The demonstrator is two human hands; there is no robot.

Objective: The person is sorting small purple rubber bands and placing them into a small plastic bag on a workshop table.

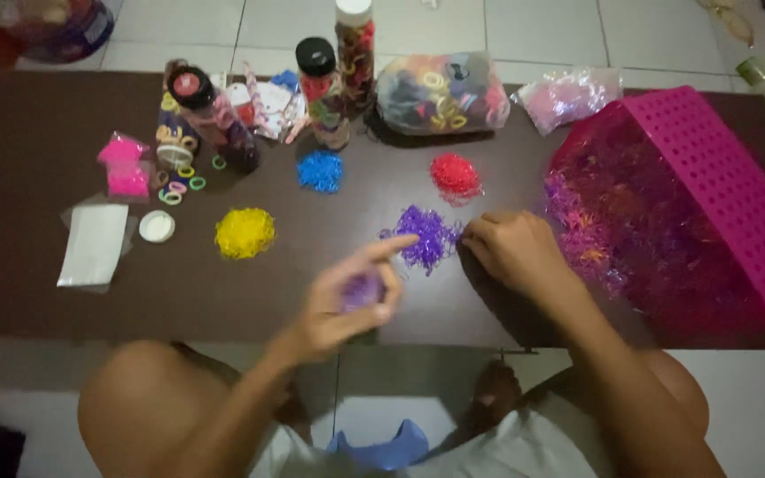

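Pinching a small clump of purple bands (pixel 363 290), the left hand (pixel 347 296) hovers just above the near part of the dark table (pixel 28 265), thumb and fingers curled around the clump while the forefinger sticks out toward the purple pile (pixel 427 237). That pile lies just past the fingertip, between the two hands. The right hand (pixel 515 250) rests on the table with its fingers folded under, knuckles touching the pile's right edge; whether it grips anything there cannot be told.

Four loose heaps of tiny bands sit on the table, one of each colour: the purple one, a red pile (pixel 455 175) behind it, a blue pile (pixel 320 171) to the left of that, and a yellow pile (pixel 244 233) nearer the front left. A pink perforated basket (pixel 719 186) lies tipped on the right side, with a mixed spill of pink, purple and orange bands (pixel 595 239) spreading from its mouth up to the right wrist.

Along the far edge stand three tall clear jars (pixel 320 88) filled with coloured hair ties, and beside them one clear bag of larger ties (pixel 440 93) and one bag of pink items (pixel 568 96). At the left lie two small pink packets (pixel 124 168), one round white lid (pixel 157 226), one white sheet (pixel 95 243) and a few loose coloured rings (pixel 179 181).
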